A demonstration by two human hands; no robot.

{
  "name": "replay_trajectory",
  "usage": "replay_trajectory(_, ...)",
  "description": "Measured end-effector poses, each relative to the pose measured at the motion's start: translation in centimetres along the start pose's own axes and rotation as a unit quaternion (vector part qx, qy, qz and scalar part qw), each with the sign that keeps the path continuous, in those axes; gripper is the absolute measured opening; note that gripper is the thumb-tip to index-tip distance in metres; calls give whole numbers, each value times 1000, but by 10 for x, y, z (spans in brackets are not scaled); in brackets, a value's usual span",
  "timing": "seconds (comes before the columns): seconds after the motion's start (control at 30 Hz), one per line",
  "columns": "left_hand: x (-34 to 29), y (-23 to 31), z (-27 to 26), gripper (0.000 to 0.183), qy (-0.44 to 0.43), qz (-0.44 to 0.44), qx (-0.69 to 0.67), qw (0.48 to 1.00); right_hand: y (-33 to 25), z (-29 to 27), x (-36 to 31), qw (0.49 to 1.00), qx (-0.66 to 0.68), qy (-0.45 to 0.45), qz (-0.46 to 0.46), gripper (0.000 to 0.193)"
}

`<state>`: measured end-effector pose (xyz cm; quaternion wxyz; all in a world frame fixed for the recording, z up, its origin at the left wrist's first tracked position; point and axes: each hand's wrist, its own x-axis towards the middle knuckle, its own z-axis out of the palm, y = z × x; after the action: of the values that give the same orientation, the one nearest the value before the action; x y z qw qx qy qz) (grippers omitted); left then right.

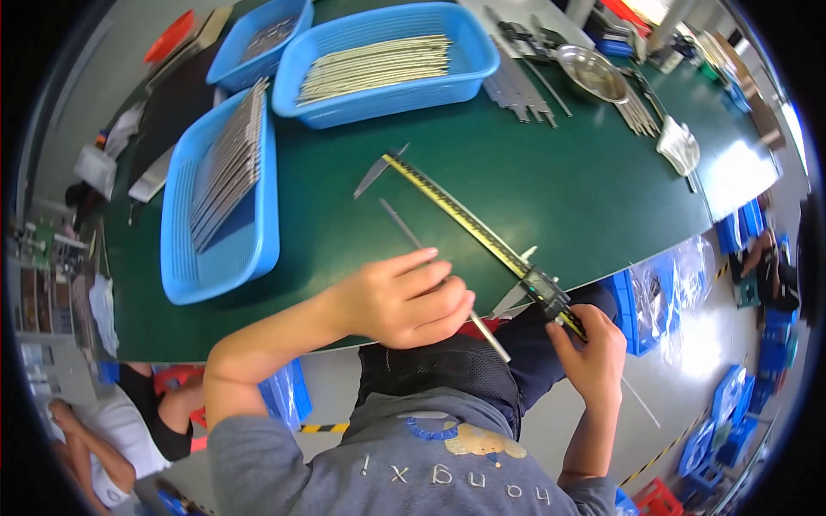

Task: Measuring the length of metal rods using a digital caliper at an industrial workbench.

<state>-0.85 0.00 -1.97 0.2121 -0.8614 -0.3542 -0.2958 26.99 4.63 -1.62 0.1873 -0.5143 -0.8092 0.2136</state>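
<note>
My left hand (409, 299) is closed around a thin grey metal rod (493, 338), which slants out past both sides of the fist above the table's near edge. In my right hand (592, 348) is the display end of a digital caliper (469, 222). Its long yellow-marked beam reaches up and left over the table. The caliper's jaws stand wide apart, one at the far left end, the other by the display. The rod lies beside the beam, between the jaws' ends, and I cannot tell whether it touches either jaw.
On the green table (344, 176) a blue basket (221, 273) holds a row of rods at left. Another blue basket (387, 101) with many rods stands at the back, beside a smaller basket (258, 73). Loose flat bars (520, 95) and a metal bowl (594, 73) lie far right.
</note>
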Motion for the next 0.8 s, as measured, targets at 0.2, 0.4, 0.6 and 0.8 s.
replay_trajectory(0.2, -21, -1, 16, 15, 9, -17, -2, 1000, -2, -1, -2, 1000, -7, -15, 6, 29)
replay_trajectory(0.4, -24, -7, 20, 15, 7, -45, 21, 999, -2, -2, -4, 1000, -16, -7, 5, 28)
replay_trajectory(0.6, -28, -8, 23, 13, 25, -52, 26, 998, -3, -3, -3, 1000, -14, 1, 1, 27)
replay_trajectory(0.8, -30, -6, 26, 13, 11, -51, 25, 998, -3, -2, -5, 1000, -11, 0, 5, 27)
